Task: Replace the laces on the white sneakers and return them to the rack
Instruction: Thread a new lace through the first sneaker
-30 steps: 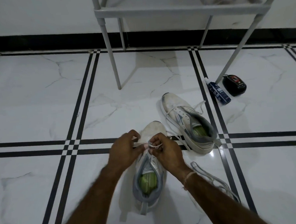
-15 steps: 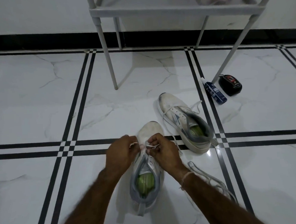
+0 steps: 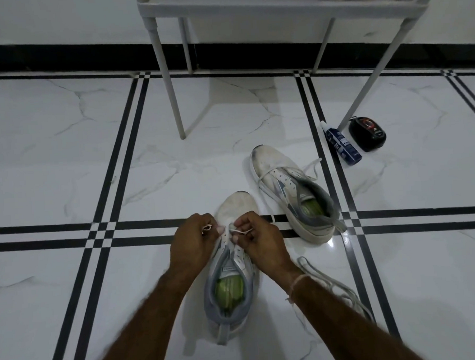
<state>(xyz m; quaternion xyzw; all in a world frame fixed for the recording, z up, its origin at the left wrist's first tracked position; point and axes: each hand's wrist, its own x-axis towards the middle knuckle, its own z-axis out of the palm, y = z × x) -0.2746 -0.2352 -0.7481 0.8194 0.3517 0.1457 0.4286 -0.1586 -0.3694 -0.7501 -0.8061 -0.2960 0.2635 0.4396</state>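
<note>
**Both hands pinching the lace at the near sneaker's front eyelets**

You are reaching both forearms forward and down, with your fists nearly meeting over the near sneaker [image 3: 230, 276]. It is lying toe away from you on the floor [image 3: 64, 161], with its toe crossing the black double stripe. Your left hand [image 3: 191, 241] is curling its fingers round one end of the lace [image 3: 243, 230]. Your right hand [image 3: 258, 239] is pinching the other end just beside it.

The far sneaker [image 3: 292, 196] is sitting further out to the right, only partly laced, near but apart. Spare laces [image 3: 344, 292] are lying loose by your right wrist, which is covering part of them. A bottle [image 3: 340, 144] and a black case [image 3: 367, 133] are resting beside the front right leg of the rack [image 3: 276, 4].

Since half a second ago, your hands are staying at the same eyelets, and neither sneaker is shifting.
</note>
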